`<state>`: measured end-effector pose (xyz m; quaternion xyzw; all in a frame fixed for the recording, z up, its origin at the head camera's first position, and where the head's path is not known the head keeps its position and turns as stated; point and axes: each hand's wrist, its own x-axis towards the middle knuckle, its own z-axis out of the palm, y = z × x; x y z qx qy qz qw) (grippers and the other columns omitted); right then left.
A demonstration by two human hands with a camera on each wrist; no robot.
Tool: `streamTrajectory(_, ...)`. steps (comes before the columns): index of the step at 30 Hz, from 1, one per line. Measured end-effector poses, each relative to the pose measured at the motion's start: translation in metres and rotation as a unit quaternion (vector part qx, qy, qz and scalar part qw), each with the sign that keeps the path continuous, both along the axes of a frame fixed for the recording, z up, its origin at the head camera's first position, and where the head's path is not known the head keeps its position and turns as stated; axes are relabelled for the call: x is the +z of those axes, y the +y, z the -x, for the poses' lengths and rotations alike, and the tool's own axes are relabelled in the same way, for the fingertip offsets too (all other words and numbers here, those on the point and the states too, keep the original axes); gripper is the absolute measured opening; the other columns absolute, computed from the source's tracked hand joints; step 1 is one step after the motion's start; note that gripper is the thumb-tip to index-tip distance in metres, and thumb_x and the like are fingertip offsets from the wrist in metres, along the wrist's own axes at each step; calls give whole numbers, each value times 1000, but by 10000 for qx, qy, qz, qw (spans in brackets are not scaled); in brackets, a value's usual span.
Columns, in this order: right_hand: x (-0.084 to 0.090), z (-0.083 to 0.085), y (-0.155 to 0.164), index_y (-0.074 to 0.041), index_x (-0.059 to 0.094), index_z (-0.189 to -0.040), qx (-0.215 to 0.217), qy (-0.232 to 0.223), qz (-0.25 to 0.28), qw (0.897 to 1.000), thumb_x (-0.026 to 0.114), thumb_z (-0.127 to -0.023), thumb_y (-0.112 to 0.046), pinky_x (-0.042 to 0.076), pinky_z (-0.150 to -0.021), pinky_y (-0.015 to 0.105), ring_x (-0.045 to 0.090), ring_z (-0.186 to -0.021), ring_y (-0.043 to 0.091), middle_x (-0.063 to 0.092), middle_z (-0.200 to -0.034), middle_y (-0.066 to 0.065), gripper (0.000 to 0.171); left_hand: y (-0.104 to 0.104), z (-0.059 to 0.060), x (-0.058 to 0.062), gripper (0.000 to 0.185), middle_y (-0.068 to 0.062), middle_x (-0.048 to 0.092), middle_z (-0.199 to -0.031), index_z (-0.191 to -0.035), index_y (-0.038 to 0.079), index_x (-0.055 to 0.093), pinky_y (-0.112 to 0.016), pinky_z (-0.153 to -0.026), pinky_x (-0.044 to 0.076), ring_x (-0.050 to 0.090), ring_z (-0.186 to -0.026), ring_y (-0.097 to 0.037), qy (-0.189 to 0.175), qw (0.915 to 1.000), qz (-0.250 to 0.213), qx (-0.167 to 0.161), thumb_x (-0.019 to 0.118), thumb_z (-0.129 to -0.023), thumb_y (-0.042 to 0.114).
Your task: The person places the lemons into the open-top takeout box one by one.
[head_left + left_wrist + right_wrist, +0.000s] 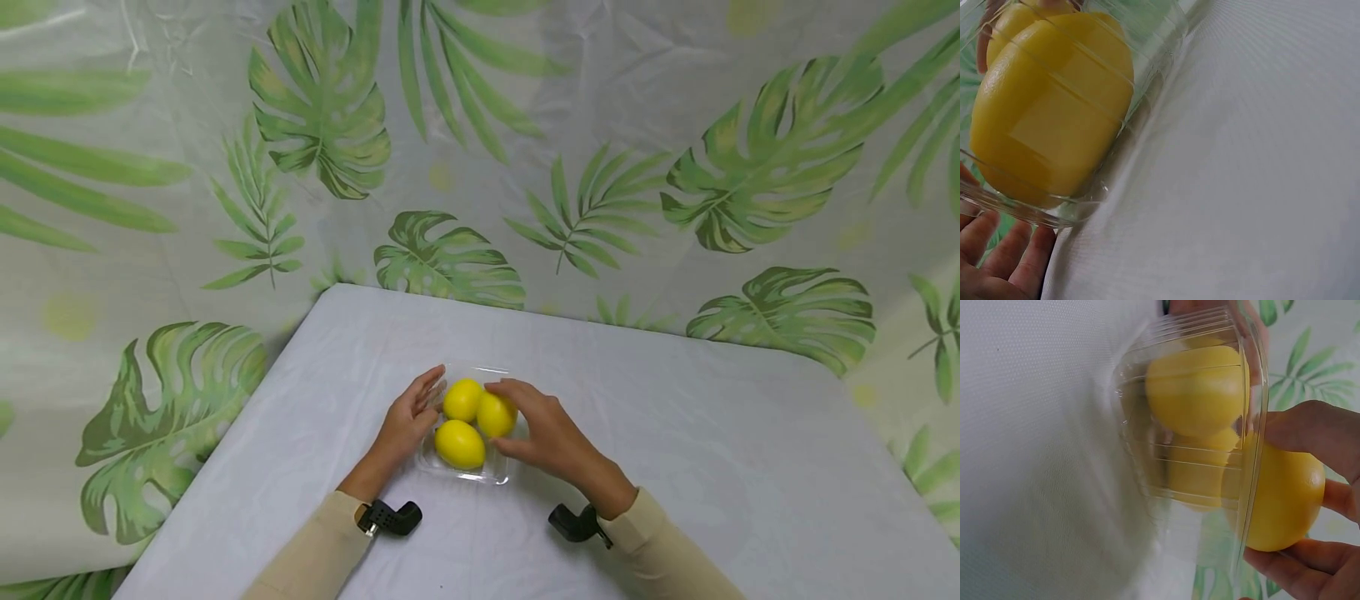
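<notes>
A clear plastic container (pixel 491 478) stands on the table with yellow lemons in it. One lemon (pixel 460 444) lies at the near side and another lemon (pixel 462 400) at the far left. My right hand (pixel 551 429) grips a third lemon (pixel 1288 497) between thumb and fingers; it sticks up past the container's rim in the right wrist view. Along the container's left side is my left hand (pixel 405 425), its fingers rather straight and its thumb by the rim. In the left wrist view, the fingertips (pixel 1038 240) of that hand are right at the clear plastic.
A white cloth covers the table (pixel 675 467). Behind it and at its left hangs a leaf-patterned sheet (pixel 600 100). A black wrist camera (pixel 397 518) is on the left wrist and another black camera (pixel 573 523) on the right.
</notes>
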<state>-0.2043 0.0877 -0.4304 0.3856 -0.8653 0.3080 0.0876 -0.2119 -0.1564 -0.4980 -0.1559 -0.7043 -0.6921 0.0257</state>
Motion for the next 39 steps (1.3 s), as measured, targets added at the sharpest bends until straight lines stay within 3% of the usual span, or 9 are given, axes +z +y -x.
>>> streamTrajectory(12, -7, 0, -7, -13, 54, -134, -218, -43, -488, 9986, 82, -75, -23, 45, -95, 57, 51, -126, 27, 53, -137, 9, 66, 2, -1, -1, 64, -12, 30, -155, -149, 6, 31, -37, -109, 37, 33, -140, -29, -92, 9998, 175, 31, 41, -89, -12)
streamTrajectory(20, -7, -1, -6, -13, 53, -135, -239, -24, -569, 9981, 83, -75, -21, 44, -97, 58, 50, -126, 29, 53, -137, 11, 67, 6, -17, 33, 61, -19, 28, -155, -149, -4, 27, -44, -112, 30, 31, -140, -35, -186, 9987, 484, -22, 41, -89, -12)
streamTrajectory(39, -7, -7, -5, -15, 51, -137, -511, 161, -993, 9936, 84, -73, -26, 45, -93, 54, 53, -121, 33, 49, -137, 14, 73, 13, -22, 37, 61, -23, 29, -153, -147, -6, 29, -49, -112, 29, 32, -138, -40, -40, 9979, 645, -16, 44, -89, -11)
